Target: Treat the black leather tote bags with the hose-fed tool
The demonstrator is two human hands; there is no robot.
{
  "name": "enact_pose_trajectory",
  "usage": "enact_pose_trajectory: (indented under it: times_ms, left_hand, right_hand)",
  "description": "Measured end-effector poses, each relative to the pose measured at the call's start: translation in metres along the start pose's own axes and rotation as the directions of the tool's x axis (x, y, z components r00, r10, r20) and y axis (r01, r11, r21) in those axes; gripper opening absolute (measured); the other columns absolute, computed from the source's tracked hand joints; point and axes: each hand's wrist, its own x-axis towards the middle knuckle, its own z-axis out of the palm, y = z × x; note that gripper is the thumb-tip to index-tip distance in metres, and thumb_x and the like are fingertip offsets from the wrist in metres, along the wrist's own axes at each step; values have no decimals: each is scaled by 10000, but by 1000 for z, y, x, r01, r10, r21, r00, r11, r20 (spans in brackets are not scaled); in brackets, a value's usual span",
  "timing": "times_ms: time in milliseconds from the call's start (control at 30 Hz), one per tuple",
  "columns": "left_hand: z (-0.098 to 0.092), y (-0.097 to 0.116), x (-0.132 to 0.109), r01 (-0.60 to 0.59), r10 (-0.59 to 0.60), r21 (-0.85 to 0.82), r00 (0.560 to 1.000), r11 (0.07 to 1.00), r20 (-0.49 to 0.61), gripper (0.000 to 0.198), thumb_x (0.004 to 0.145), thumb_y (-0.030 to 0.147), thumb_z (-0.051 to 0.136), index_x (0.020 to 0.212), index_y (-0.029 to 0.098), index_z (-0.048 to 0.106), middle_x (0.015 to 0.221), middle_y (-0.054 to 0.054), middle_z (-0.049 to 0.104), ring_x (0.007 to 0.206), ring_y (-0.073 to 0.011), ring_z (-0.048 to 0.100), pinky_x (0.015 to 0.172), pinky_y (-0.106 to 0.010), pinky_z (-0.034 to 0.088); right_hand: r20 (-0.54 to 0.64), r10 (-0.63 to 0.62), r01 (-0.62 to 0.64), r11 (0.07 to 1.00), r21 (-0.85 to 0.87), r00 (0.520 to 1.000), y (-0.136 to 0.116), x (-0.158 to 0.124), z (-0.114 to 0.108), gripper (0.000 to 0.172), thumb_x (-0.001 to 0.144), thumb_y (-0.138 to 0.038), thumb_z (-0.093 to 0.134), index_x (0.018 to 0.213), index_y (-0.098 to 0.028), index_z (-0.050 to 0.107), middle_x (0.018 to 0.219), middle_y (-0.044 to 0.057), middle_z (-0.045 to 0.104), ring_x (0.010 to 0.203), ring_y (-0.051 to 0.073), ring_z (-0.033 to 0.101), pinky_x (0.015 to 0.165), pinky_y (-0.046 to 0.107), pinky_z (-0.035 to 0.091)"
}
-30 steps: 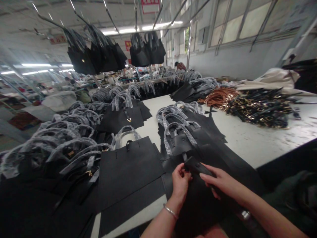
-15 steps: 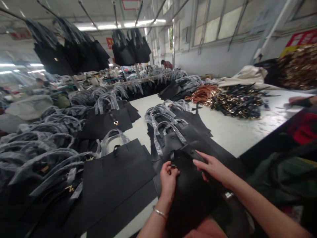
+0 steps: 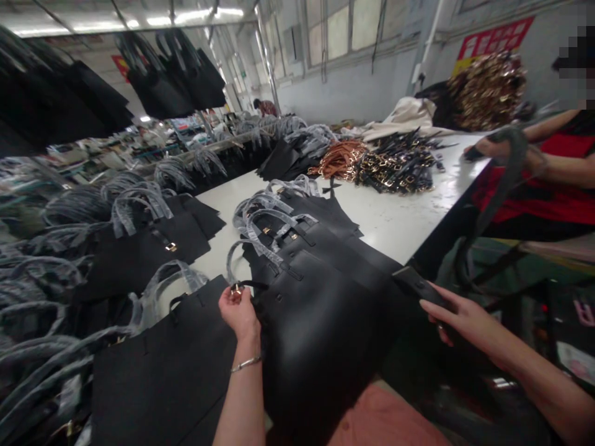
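Observation:
My left hand (image 3: 240,313) pinches a black strap with a gold buckle (image 3: 236,291) beside the upper left edge of a black handbag (image 3: 320,316). The bag lies in front of me, and its handles (image 3: 263,238) are wrapped in clear plastic. To the right of the bag, my right hand (image 3: 458,313) is wrapped round a black handheld tool (image 3: 418,286) with a broad, flat end; its exact kind is unclear. The tool is held apart from the strap. Another black bag (image 3: 171,359) lies flat at my left.
Many wrapped-handle bags (image 3: 41,322) crowd the left. Farther along the white table (image 3: 385,223) lie brown straps (image 3: 341,158) and black straps with gold buckles (image 3: 400,164). At the right sits a co-worker in red (image 3: 558,179), hands at the table edge. Black bags (image 3: 171,77) hang overhead.
My view has turned right. My right hand has drawn the black tool away from the bag to the right. My left hand now holds the strap's gold buckle out at the bag's left.

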Motion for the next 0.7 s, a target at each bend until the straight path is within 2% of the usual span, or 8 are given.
enact_pose_trajectory:
  times_ms: [67, 100, 167, 267, 333, 467, 600, 700]
  left_hand:
    - [0, 2, -8, -150, 155, 204, 988, 968, -13, 450, 641, 162, 715, 1023, 177, 477, 1086, -86, 524, 1189, -273, 467, 1070, -501, 330]
    - [2, 2, -16, -260, 260, 318, 965, 912, 44, 452, 655, 159, 709, 1049, 169, 487, 1164, -115, 499, 1254, -293, 405, 1105, -509, 275]
    - [11, 1, -39, -499, 409, 452, 866, 740, 286, 420, 732, 186, 666, 1114, 153, 494, 1258, -152, 457, 1296, -307, 361, 1122, -506, 252]
    - [33, -5, -71, -683, 379, 391, 694, 618, 612, 388, 829, 217, 589, 1196, 162, 479, 1315, -158, 432, 1283, -301, 395, 1090, -482, 326]
    - [49, -9, -83, -710, 309, 380, 636, 593, 708, 412, 848, 230, 576, 1238, 169, 461, 1359, -163, 406, 1293, -313, 391, 1072, -485, 348]
    - [72, -8, -81, -722, 172, 467, 618, 510, 767, 583, 792, 334, 684, 1280, 138, 433, 1393, -204, 387, 1305, -369, 356, 1059, -511, 335]
    - [82, 5, -67, -672, 50, 567, 665, 476, 746, 836, 632, 432, 824, 1297, 138, 413, 1388, -209, 378, 1261, -387, 393, 1009, -464, 379]
    - [86, 13, -59, -651, -18, 610, 677, 451, 736, 811, 610, 493, 828, 1250, 165, 452, 1317, -178, 426, 1161, -347, 494, 915, -399, 431]
  right_hand:
    - [26, 23, -22, 1000, -15, 999, 9, -6, 1, 805, 814, -513, 661, 1485, -185, 359, 663, -16, 602, 404, 136, 541, 375, 246, 421]
    - [40, 27, -26, 1000, -16, 999, 12, -8, 2, 814, 810, -517, 662, 1484, -176, 362, 661, -14, 606, 399, 133, 538, 374, 245, 417]
    - [70, 37, -37, 999, 4, 997, 15, -13, 3, 835, 793, -520, 671, 1482, -162, 366, 665, -11, 612, 399, 132, 542, 375, 244, 424]
    - [122, 86, -92, 995, 40, 989, 16, -17, 9, 880, 762, -520, 686, 1492, -167, 345, 647, -29, 593, 394, 131, 550, 366, 234, 433]
    - [178, 119, -126, 992, 31, 977, 17, -18, 15, 880, 757, -526, 681, 1493, -181, 342, 638, -40, 579, 387, 125, 548, 353, 218, 418]
    - [214, 100, -108, 994, 25, 972, 16, -13, 28, 850, 775, -542, 653, 1482, -177, 353, 652, -31, 583, 388, 130, 546, 352, 220, 391]
    - [-16, -4, 6, 994, 113, 1000, 6, -6, 24, 813, 817, -580, 610, 1478, -187, 349, 699, 14, 623, 458, 177, 565, 426, 283, 436]
    - [-106, -10, 19, 997, 79, 994, 1, -2, 12, 821, 775, -644, 619, 1442, -217, 404, 706, 43, 641, 497, 212, 577, 460, 318, 462]
